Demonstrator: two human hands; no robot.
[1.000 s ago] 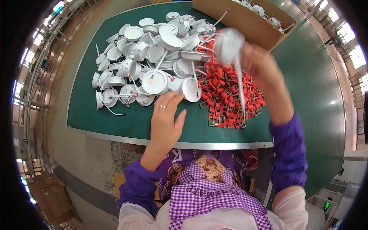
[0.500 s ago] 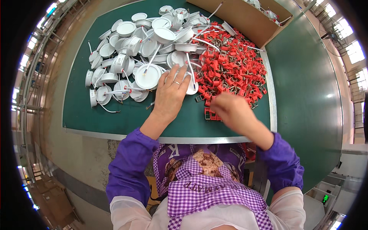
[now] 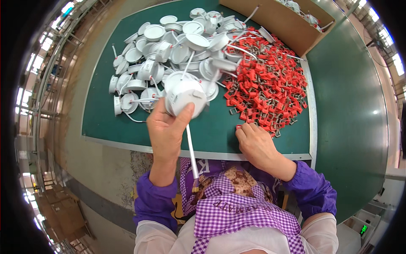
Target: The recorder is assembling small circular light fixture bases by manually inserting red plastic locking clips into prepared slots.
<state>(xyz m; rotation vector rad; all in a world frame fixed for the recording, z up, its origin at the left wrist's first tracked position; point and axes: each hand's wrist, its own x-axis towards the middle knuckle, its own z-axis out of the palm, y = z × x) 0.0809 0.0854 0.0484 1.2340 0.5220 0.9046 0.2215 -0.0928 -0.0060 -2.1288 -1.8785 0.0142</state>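
my left hand (image 3: 167,129) is wrapped around a round white lamp housing (image 3: 185,96), lifted over the green worktop (image 3: 211,131) near its front edge, its white cable (image 3: 191,152) hanging toward my apron. my right hand (image 3: 256,142) rests curled at the near fringe of the red clip pile (image 3: 268,84), fingertips pinching a clip, i think. bare green lies between my hands; white housings (image 3: 169,55) crowd the far left, a cardboard box (image 3: 275,19) sits at the far edge.
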